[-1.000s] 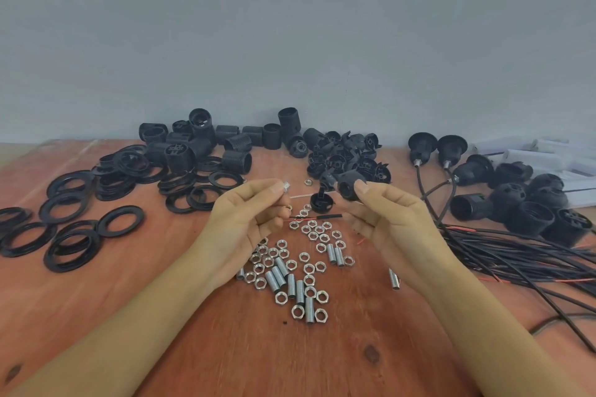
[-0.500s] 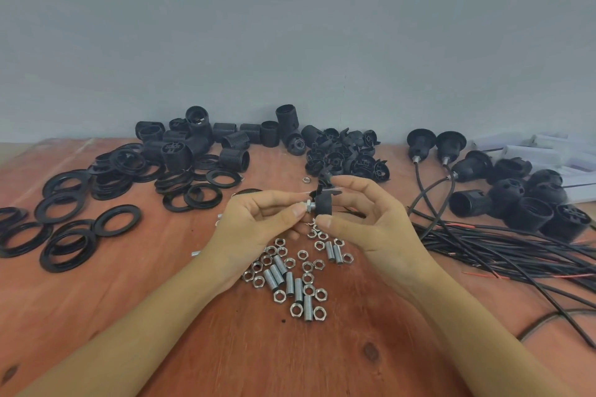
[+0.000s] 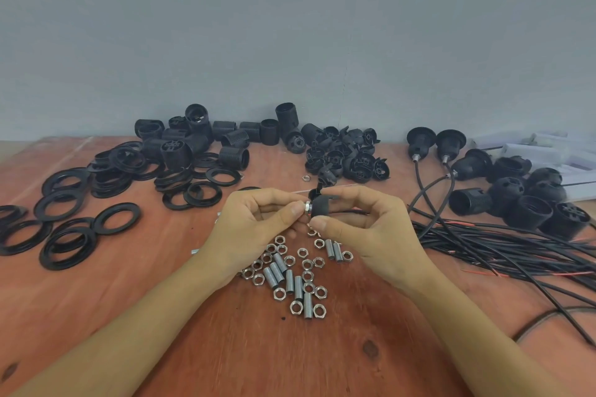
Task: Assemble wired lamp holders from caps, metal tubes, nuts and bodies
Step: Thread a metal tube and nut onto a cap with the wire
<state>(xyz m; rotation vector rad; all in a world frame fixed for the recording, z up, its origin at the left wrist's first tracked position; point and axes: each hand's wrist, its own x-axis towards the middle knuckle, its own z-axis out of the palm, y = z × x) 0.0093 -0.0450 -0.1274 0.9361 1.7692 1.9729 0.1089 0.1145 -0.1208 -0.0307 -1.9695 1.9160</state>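
Observation:
My right hand (image 3: 364,229) pinches a black lamp-holder cap (image 3: 321,208) between thumb and fingers above the table's middle. A black wire (image 3: 351,211) runs from the cap to the right. My left hand (image 3: 254,222) pinches a silver nut (image 3: 306,206) at the cap's left end, thumb and forefinger closed on it. Under both hands lies a pile of loose nuts (image 3: 301,277) and short threaded metal tubes (image 3: 274,277). Whether a tube sits inside the cap is hidden by my fingers.
Black rings (image 3: 69,229) spread over the left of the wooden table (image 3: 258,351). Threaded black bodies (image 3: 200,142) are heaped at the back, loose caps (image 3: 348,155) at back centre. Wired holders (image 3: 516,193) and a bundle of black wires (image 3: 503,251) fill the right side. White boxes (image 3: 548,151) stand far right.
The hands came together: one second ago they were apart, the left with a small metal part, the right with the cap. Now the nut sits against the cap's end.

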